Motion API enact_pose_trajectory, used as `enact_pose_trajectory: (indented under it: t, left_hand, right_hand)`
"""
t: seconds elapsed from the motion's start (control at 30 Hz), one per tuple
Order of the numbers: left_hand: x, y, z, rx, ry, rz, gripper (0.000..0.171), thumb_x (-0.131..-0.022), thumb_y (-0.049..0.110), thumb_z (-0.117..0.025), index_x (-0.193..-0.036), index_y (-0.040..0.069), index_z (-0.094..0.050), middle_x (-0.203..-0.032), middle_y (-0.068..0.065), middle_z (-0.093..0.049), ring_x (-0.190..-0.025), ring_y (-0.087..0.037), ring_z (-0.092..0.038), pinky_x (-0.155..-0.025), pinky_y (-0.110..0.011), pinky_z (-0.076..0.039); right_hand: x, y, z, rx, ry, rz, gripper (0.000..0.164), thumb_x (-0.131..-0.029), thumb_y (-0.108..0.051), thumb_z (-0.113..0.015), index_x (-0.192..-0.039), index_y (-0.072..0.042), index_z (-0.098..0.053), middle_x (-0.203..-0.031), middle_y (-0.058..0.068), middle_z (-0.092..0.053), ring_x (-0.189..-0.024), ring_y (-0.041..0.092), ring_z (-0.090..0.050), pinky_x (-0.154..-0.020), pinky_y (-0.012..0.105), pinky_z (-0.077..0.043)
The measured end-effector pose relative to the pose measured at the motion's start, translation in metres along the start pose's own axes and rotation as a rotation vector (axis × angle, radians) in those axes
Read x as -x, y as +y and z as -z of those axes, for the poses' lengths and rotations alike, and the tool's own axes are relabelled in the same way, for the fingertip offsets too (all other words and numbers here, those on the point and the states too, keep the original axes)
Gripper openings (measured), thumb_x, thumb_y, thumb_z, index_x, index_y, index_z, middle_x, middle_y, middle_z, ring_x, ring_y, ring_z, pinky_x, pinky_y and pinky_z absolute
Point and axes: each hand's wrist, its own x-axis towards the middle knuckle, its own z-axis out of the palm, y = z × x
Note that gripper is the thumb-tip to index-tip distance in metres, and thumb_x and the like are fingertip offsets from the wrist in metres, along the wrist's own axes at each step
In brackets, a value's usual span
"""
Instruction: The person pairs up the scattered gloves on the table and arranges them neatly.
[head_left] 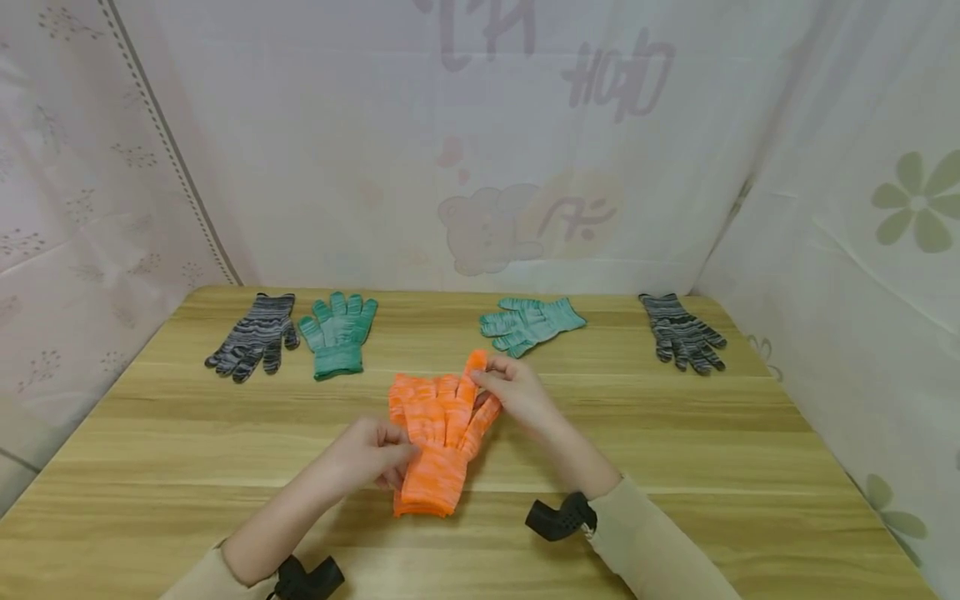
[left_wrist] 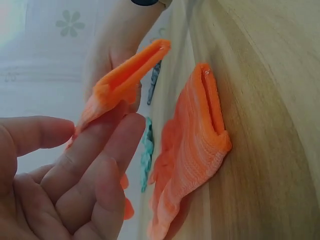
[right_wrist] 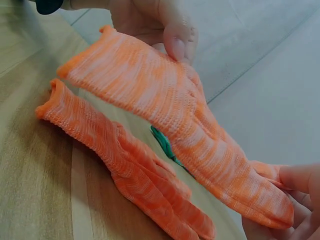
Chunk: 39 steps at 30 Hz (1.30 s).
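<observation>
An orange and white knitted glove [head_left: 435, 471] is held up above the table between both hands. My left hand [head_left: 367, 454] pinches its cuff edge on the left side. At the upper right, my right hand [head_left: 517, 392] pinches one of its fingers between thumb and fingertips. Directly beneath lies a second orange glove [right_wrist: 125, 160] on the tabletop, mostly covered by the first in the head view. In the left wrist view, the lying glove [left_wrist: 192, 145] shows its cuff opening, apart from the raised one.
Along the back of the wooden table [head_left: 187, 467] lie a grey-black glove [head_left: 255, 337] and a green glove [head_left: 340, 337] on the left, another green glove [head_left: 531, 323] right of the middle, and a grey-black glove [head_left: 681, 333] far right. Printed curtains [head_left: 337, 167] surround the table.
</observation>
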Motion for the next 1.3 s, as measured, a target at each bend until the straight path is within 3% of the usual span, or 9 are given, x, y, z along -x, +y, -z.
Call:
enact_pose_trajectory:
  t: [0.17, 0.43, 0.7, 0.83, 1.07, 1.3]
  left_hand:
    - [0.000, -0.004, 0.005, -0.010, -0.026, 0.044, 0.025, -0.094, 0.015, -0.061, -0.076, -0.001, -0.067, -0.067, -0.009, -0.065, -0.064, -0.031, -0.066, -0.056, -0.030, -0.052]
    - [-0.001, -0.016, 0.015, -0.021, -0.048, 0.096, 0.023, -0.093, 0.015, -0.061, -0.076, -0.001, -0.067, -0.067, -0.011, -0.066, -0.060, -0.025, -0.067, -0.047, -0.022, -0.041]
    - [-0.004, -0.020, 0.017, -0.053, -0.073, 0.111, 0.023, -0.093, 0.017, -0.060, -0.078, 0.001, -0.068, -0.069, -0.011, -0.068, -0.062, -0.024, -0.068, -0.048, -0.022, -0.044]
    - [-0.006, -0.025, 0.017, -0.063, -0.081, 0.129, 0.024, -0.094, 0.017, -0.060, -0.078, 0.001, -0.067, -0.069, -0.011, -0.068, -0.062, -0.024, -0.068, -0.048, -0.023, -0.045]
    - [-0.011, -0.033, 0.016, -0.048, -0.107, 0.161, 0.024, -0.094, 0.017, -0.060, -0.080, 0.000, -0.068, -0.068, -0.014, -0.068, -0.062, -0.026, -0.069, -0.047, -0.025, -0.048]
    - [-0.013, -0.036, 0.015, -0.048, -0.115, 0.165, 0.024, -0.095, 0.017, -0.058, -0.080, 0.000, -0.066, -0.067, -0.014, -0.068, -0.059, -0.024, -0.068, -0.044, -0.022, -0.044]
  right_hand:
    - [-0.003, 0.000, -0.005, 0.005, -0.015, 0.005, 0.013, -0.097, -0.010, -0.058, -0.101, 0.002, -0.061, -0.087, 0.009, -0.067, -0.070, 0.022, -0.065, -0.066, 0.032, -0.053]
    - [-0.006, -0.002, -0.011, 0.008, -0.036, 0.007, 0.015, -0.096, -0.010, -0.059, -0.102, 0.003, -0.063, -0.084, 0.011, -0.068, -0.070, 0.025, -0.067, -0.064, 0.033, -0.054]
    - [-0.013, 0.004, -0.012, 0.070, -0.031, 0.003, 0.019, -0.096, -0.012, -0.060, -0.104, 0.005, -0.065, -0.082, 0.010, -0.069, -0.071, 0.021, -0.066, -0.067, 0.029, -0.052]
    - [-0.015, 0.010, -0.010, 0.078, -0.032, -0.024, 0.020, -0.095, -0.011, -0.060, -0.105, 0.006, -0.065, -0.082, 0.013, -0.070, -0.070, 0.022, -0.066, -0.067, 0.029, -0.053]
    - [-0.016, 0.017, -0.009, 0.152, 0.009, -0.118, 0.017, -0.094, -0.011, -0.062, -0.104, 0.001, -0.069, -0.083, 0.007, -0.070, -0.066, 0.014, -0.063, -0.058, 0.027, -0.052]
    - [-0.016, 0.022, -0.009, 0.125, -0.002, -0.148, 0.017, -0.095, -0.010, -0.061, -0.103, 0.003, -0.068, -0.079, 0.009, -0.068, -0.061, 0.018, -0.065, -0.053, 0.032, -0.054]
